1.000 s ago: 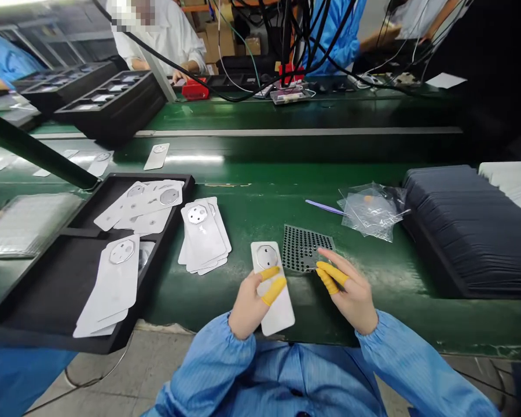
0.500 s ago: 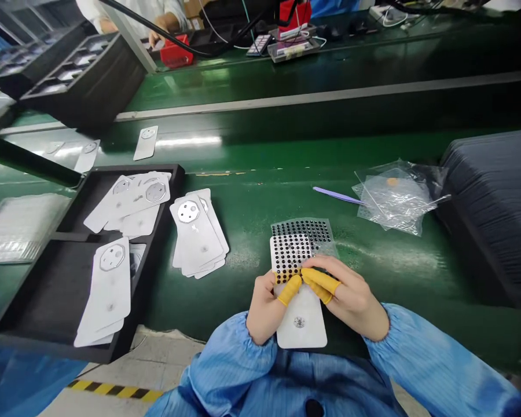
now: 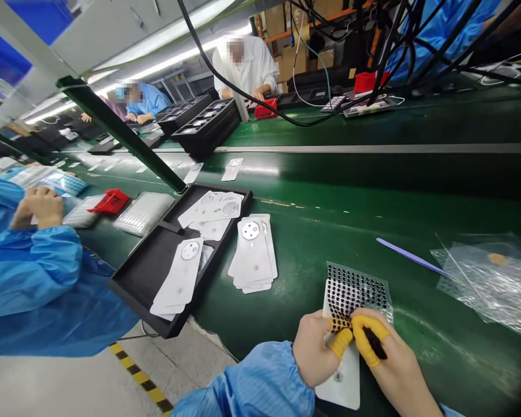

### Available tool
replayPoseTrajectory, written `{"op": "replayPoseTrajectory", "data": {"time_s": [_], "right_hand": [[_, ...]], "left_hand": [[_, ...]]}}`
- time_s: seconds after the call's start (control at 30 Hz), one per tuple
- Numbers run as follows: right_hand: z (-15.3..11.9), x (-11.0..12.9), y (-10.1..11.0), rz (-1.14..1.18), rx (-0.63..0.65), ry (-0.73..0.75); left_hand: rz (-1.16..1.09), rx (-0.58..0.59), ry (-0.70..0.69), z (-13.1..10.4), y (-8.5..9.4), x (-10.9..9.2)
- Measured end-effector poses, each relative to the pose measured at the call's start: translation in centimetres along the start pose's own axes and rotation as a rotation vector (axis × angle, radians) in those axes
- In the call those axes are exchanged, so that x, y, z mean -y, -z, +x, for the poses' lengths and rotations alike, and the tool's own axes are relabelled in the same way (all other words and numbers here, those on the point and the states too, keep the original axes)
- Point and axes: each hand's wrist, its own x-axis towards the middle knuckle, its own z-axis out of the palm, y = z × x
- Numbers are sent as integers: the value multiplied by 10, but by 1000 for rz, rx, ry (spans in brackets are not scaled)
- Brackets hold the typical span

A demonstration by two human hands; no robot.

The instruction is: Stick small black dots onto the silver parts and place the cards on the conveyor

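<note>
My left hand (image 3: 315, 350), yellow covers on its fingers, pinches the near edge of a clear sheet of small black dots (image 3: 359, 291). Pressed close beside it, my right hand (image 3: 388, 353) has its yellow-covered thumb and finger brought together at the same edge. What sits between those tips is too small to make out, and a dark patch shows inside the bent fingers. Beneath the sheet and both hands lies a white rounded card-like plate (image 3: 339, 389) with a small round mark near its lower end. The hands hide its middle.
White plates (image 3: 254, 255) are stacked left of my hands; more lie in a black tray (image 3: 134, 263). Purple tweezers (image 3: 410, 255) and clear plastic bags (image 3: 495, 284) lie right. A slanted green post (image 3: 125, 136) stands behind the tray. A co-worker's sleeve (image 3: 30, 272) is at left.
The view has swung up and left, so my hands and the sheet appear lower and farther right. My right fingers are more bent. Both hands stay at the sheet's near edge.
</note>
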Motion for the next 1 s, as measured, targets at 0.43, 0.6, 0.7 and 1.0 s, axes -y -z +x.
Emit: {"op": "replayPoseTrajectory", "data": {"time_s": [0.43, 0.6, 0.7, 1.0], "right_hand": [[20, 25, 25, -116, -70, -96], [28, 49, 25, -209, -131, -28], [21, 50, 22, -185, -117, -5], [24, 54, 34, -21, -11, 0]], "left_hand": [[-132, -223, 162, -30, 68, -15], [-198, -16, 124, -28, 30, -29], [-173, 86, 97, -26, 17, -35], [34, 81, 73, -31, 12, -38]]}}
